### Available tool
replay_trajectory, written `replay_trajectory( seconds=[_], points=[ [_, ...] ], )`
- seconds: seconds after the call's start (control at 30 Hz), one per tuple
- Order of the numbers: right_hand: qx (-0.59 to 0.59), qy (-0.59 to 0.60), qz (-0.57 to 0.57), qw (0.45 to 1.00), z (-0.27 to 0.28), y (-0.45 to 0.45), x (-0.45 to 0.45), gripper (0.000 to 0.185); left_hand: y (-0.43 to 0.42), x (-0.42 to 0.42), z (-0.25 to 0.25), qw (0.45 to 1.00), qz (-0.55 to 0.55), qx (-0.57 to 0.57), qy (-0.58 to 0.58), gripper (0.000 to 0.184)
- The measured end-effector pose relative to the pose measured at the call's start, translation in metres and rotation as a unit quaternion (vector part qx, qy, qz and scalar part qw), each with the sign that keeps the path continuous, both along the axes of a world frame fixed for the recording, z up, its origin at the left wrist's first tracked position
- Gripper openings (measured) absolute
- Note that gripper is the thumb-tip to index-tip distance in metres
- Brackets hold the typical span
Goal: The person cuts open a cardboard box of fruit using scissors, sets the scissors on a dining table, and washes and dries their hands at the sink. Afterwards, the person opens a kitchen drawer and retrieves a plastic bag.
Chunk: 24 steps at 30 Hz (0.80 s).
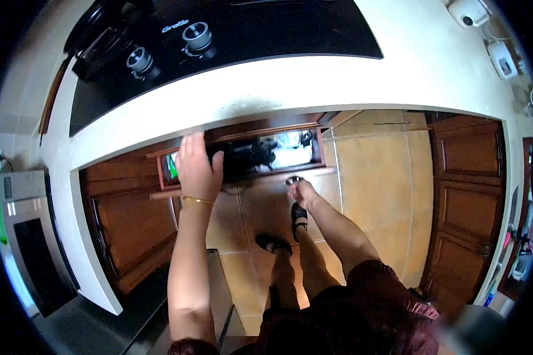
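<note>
Beneath the white counter edge point(266, 89), a wooden drawer point(330, 155) is pulled out, with dark items and white and light blue items point(291, 149) inside. My left hand point(199, 165) is raised over the drawer's left part, near the counter edge, fingers extended and holding nothing. A green item point(172, 166) shows beside it in the drawer. My right hand point(302, 191) is at the drawer's front, its fingers closed around a small dark and shiny thing point(293, 180), perhaps the drawer's handle; it is too small to tell.
A black hob point(278, 35) with two grey knobs lies on the counter. Wooden cabinet doors stand at left point(136, 225) and right point(471, 195). A microwave point(38, 242) is at far left. My feet in dark sandals point(272, 242) stand on the tiled floor.
</note>
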State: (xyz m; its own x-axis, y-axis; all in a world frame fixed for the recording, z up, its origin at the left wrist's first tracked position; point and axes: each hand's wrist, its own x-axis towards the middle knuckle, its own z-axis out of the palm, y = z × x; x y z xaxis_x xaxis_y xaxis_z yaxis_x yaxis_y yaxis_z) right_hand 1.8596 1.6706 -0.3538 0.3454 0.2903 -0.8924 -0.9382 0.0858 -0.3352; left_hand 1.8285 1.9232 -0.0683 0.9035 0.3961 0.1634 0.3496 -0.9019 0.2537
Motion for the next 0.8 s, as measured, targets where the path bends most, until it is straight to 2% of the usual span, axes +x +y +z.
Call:
replay_trajectory(
  seconds=[0.03, 0.1, 0.13, 0.17, 0.2, 0.27, 0.3, 0.33, 0.4, 0.43, 0.5, 0.6, 0.67, 0.7, 0.73, 0.8],
  points=[
    [-0.025, -0.062, 0.002, 0.998, 0.039, 0.007, -0.007, 0.037, -0.004, -0.015, 0.004, 1.0, -0.012, -0.009, -0.008, 0.052],
    [0.064, -0.258, 0.073, 0.961, 0.081, 0.004, -0.015, 0.047, -0.008, -0.029, 0.0, 0.999, -0.001, -0.047, -0.027, 0.05],
    [0.05, -0.299, 0.194, 0.933, 0.1, -0.001, -0.015, 0.034, -0.014, -0.035, 0.007, 0.998, 0.001, -0.059, -0.036, 0.05],
    [0.061, -0.282, 0.203, 0.936, 0.126, -0.008, -0.018, 0.012, -0.018, -0.04, 0.016, 0.997, 0.002, -0.069, -0.046, 0.051],
    [0.061, -0.317, 0.265, 0.909, 0.159, -0.002, 0.011, 0.015, -0.008, -0.007, 0.026, 0.996, 0.01, -0.06, -0.06, 0.052],
    [0.025, -0.437, 0.359, 0.824, 0.206, -0.029, 0.006, 0.032, -0.014, -0.013, 0.037, 0.988, 0.001, -0.12, -0.093, 0.056],
    [0.007, -0.47, 0.391, 0.791, 0.227, -0.048, 0.003, 0.032, -0.021, -0.022, 0.044, 0.98, -0.014, -0.154, -0.122, 0.059],
    [-0.031, -0.517, 0.402, 0.755, 0.251, -0.067, -0.009, 0.031, -0.029, -0.037, 0.054, 0.982, -0.003, -0.139, -0.127, 0.058],
    [-0.057, -0.527, 0.33, 0.781, 0.309, -0.102, -0.033, 0.03, -0.045, -0.064, 0.066, 0.985, 0.015, -0.112, -0.127, 0.056],
    [-0.102, -0.508, 0.314, 0.796, 0.296, -0.094, -0.023, 0.026, -0.029, -0.058, 0.023, 0.984, 0.017, -0.123, -0.128, 0.057],
    [-0.138, -0.479, 0.257, 0.828, 0.32, -0.096, -0.025, 0.021, -0.026, -0.078, 0.027, 0.986, 0.032, -0.114, -0.118, 0.058],
    [-0.172, -0.431, 0.163, 0.871, 0.355, -0.118, -0.042, 0.01, -0.053, -0.118, 0.04, 0.974, 0.031, -0.195, -0.113, 0.057],
    [-0.179, -0.501, 0.115, 0.839, 0.346, -0.127, -0.047, 0.012, -0.076, -0.138, 0.048, 0.965, 0.026, -0.211, -0.156, 0.05],
    [-0.18, -0.532, 0.09, 0.822, 0.327, -0.118, -0.049, 0.014, -0.075, -0.149, 0.036, 0.96, 0.024, -0.217, -0.175, 0.046],
    [-0.196, -0.488, 0.107, 0.844, 0.343, -0.097, -0.05, 0.022, -0.068, -0.159, 0.04, 0.956, 0.049, -0.247, -0.153, 0.042],
    [-0.244, -0.473, 0.144, 0.834, 0.346, -0.095, -0.057, 0.019, -0.079, -0.175, 0.043, 0.939, 0.089, -0.314, -0.108, 0.035]
  ],
)
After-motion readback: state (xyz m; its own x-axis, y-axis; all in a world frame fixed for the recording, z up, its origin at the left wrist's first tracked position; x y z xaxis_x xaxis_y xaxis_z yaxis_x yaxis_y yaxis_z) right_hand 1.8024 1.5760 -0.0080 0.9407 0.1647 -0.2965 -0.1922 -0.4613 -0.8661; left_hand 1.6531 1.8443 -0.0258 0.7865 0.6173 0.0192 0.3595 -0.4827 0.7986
